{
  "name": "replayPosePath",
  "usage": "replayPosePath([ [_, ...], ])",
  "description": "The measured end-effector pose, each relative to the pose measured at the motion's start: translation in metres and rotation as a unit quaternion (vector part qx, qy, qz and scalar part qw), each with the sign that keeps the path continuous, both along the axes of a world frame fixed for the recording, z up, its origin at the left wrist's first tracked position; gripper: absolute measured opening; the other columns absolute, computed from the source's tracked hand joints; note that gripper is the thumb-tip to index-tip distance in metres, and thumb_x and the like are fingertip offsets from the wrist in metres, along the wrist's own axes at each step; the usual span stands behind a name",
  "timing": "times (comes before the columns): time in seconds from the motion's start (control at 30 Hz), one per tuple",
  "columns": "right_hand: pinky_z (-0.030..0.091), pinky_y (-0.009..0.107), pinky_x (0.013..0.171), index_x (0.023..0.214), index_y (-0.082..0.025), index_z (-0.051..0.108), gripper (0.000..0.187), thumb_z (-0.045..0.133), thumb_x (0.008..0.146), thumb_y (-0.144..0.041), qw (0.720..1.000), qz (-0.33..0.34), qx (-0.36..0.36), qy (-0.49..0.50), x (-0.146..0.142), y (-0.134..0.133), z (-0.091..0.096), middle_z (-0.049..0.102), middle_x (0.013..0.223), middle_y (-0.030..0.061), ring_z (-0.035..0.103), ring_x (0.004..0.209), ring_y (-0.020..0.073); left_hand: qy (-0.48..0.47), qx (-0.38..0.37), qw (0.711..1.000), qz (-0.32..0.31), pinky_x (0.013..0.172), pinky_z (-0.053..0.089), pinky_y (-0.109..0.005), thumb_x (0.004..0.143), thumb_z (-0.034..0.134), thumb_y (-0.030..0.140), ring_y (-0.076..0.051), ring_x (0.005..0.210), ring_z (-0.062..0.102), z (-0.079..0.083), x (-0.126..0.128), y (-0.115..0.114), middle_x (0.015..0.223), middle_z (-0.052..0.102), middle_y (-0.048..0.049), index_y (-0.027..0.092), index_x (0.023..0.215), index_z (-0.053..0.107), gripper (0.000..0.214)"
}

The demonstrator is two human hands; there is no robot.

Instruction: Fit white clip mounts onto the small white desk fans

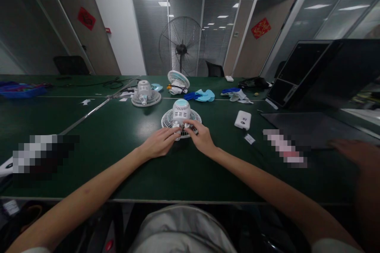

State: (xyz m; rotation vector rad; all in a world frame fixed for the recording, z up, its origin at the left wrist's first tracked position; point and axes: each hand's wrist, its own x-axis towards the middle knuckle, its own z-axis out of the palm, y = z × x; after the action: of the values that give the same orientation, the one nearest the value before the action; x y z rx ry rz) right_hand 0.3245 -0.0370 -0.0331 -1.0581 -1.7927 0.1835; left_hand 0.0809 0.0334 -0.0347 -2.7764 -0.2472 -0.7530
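Observation:
A small white desk fan (181,119) lies face down on the green table (124,154), its round motor housing up and its grille flat on the surface. My left hand (160,143) pinches the near side of the fan's base with curled fingers. My right hand (201,136) grips the same spot from the right, thumb and fingers closed on a small white part at the housing's foot. Both forearms reach forward from the near edge.
A second fan (145,94) lies face down farther back, a third (178,82) behind it, with blue fan blades (204,95) beside them. A white box (243,120) sits to the right. Another person's hand (353,152) rests far right near dark panels (311,71). A pedestal fan (180,45) stands behind.

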Motion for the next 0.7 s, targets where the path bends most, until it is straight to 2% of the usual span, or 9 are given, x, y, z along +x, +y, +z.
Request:
replayPosePath([
  [0.17, 0.053, 0.039, 0.103, 0.131, -0.027, 0.062, 0.03, 0.063, 0.101, -0.023, 1.0, 0.006, 0.002, 0.027, -0.009, -0.002, -0.006, 0.07, 0.127, 0.0057, 0.066, 0.119, 0.0229, -0.04, -0.114, 0.993, -0.003, 0.096, 0.058, -0.043, 0.09, 0.058, 0.011, -0.029, 0.117, 0.064, 0.004, 0.003, -0.015, 0.139, 0.053, -0.0189, 0.018, 0.131, 0.058, 0.041],
  [0.27, 0.053, 0.041, 0.105, 0.121, -0.025, 0.066, 0.022, 0.065, 0.099, -0.022, 0.999, -0.014, 0.015, 0.038, -0.014, 0.0, -0.006, 0.071, 0.123, 0.0063, 0.066, 0.117, 0.0236, -0.112, -0.233, 0.966, 0.002, 0.102, 0.055, -0.045, 0.088, 0.059, 0.012, -0.027, 0.117, 0.062, 0.005, 0.009, -0.024, 0.134, 0.051, -0.0148, 0.02, 0.123, 0.062, 0.036],
  [0.33, 0.053, 0.042, 0.105, 0.115, -0.024, 0.069, 0.017, 0.066, 0.098, -0.022, 0.999, -0.012, 0.026, 0.033, -0.015, 0.0, -0.005, 0.071, 0.12, 0.0067, 0.066, 0.116, 0.0241, -0.195, -0.342, 0.919, 0.022, 0.099, 0.056, -0.043, 0.091, 0.06, 0.017, -0.023, 0.11, 0.065, 0.004, 0.016, -0.028, 0.128, 0.052, -0.0113, 0.02, 0.112, 0.062, 0.022],
  [0.37, 0.053, 0.042, 0.104, 0.114, -0.024, 0.07, 0.016, 0.067, 0.098, -0.022, 0.999, -0.01, 0.029, 0.032, -0.015, 0.001, -0.005, 0.071, 0.118, 0.0067, 0.066, 0.116, 0.0241, -0.235, -0.405, 0.883, 0.034, 0.095, 0.058, -0.041, 0.092, 0.063, 0.021, -0.021, 0.102, 0.066, 0.002, 0.02, -0.029, 0.122, 0.054, -0.0094, 0.02, 0.108, 0.06, 0.017],
  [0.43, 0.054, 0.041, 0.104, 0.115, -0.025, 0.071, 0.017, 0.066, 0.099, -0.022, 0.999, 0.001, 0.028, 0.027, -0.014, 0.001, -0.005, 0.071, 0.117, 0.0064, 0.066, 0.115, 0.0237, -0.305, -0.529, 0.79, 0.056, 0.085, 0.061, -0.036, 0.09, 0.07, 0.03, -0.017, 0.09, 0.067, 0.0, 0.028, -0.032, 0.108, 0.058, -0.0051, 0.02, 0.105, 0.055, 0.024],
  [0.53, 0.054, 0.041, 0.105, 0.119, -0.026, 0.072, 0.021, 0.061, 0.102, -0.022, 1.0, 0.018, 0.021, 0.011, -0.014, 0.001, -0.007, 0.07, 0.121, 0.0065, 0.066, 0.116, 0.0228, -0.363, -0.648, 0.664, 0.085, 0.085, 0.061, -0.035, 0.083, 0.079, 0.034, -0.018, 0.09, 0.068, -0.002, 0.038, -0.037, 0.102, 0.063, -0.0038, 0.018, 0.107, 0.054, 0.038],
  [0.6, 0.054, 0.04, 0.104, 0.119, -0.027, 0.073, 0.021, 0.059, 0.103, -0.023, 1.0, 0.017, 0.021, 0.009, -0.013, 0.001, -0.008, 0.07, 0.122, 0.0068, 0.067, 0.115, 0.0226, -0.368, -0.688, 0.62, 0.083, 0.087, 0.062, -0.037, 0.082, 0.081, 0.036, -0.02, 0.095, 0.069, -0.001, 0.04, -0.04, 0.109, 0.066, -0.007, 0.016, 0.111, 0.058, 0.041],
  [0.63, 0.055, 0.04, 0.103, 0.118, -0.026, 0.073, 0.021, 0.058, 0.103, -0.024, 1.0, 0.012, 0.021, 0.013, -0.013, 0.001, -0.009, 0.07, 0.121, 0.007, 0.067, 0.114, 0.0226, -0.368, -0.697, 0.61, 0.077, 0.086, 0.062, -0.038, 0.082, 0.08, 0.038, -0.021, 0.096, 0.069, 0.0, 0.04, -0.041, 0.111, 0.066, -0.0082, 0.016, 0.112, 0.06, 0.042],
  [0.7, 0.056, 0.04, 0.101, 0.117, -0.026, 0.073, 0.02, 0.059, 0.103, -0.025, 1.0, 0.001, 0.017, 0.026, -0.013, 0.0, -0.009, 0.071, 0.118, 0.007, 0.068, 0.111, 0.0228, -0.373, -0.693, 0.613, 0.068, 0.085, 0.063, -0.038, 0.083, 0.079, 0.041, -0.021, 0.096, 0.07, 0.002, 0.039, -0.042, 0.113, 0.068, -0.0087, 0.016, 0.112, 0.064, 0.041],
])
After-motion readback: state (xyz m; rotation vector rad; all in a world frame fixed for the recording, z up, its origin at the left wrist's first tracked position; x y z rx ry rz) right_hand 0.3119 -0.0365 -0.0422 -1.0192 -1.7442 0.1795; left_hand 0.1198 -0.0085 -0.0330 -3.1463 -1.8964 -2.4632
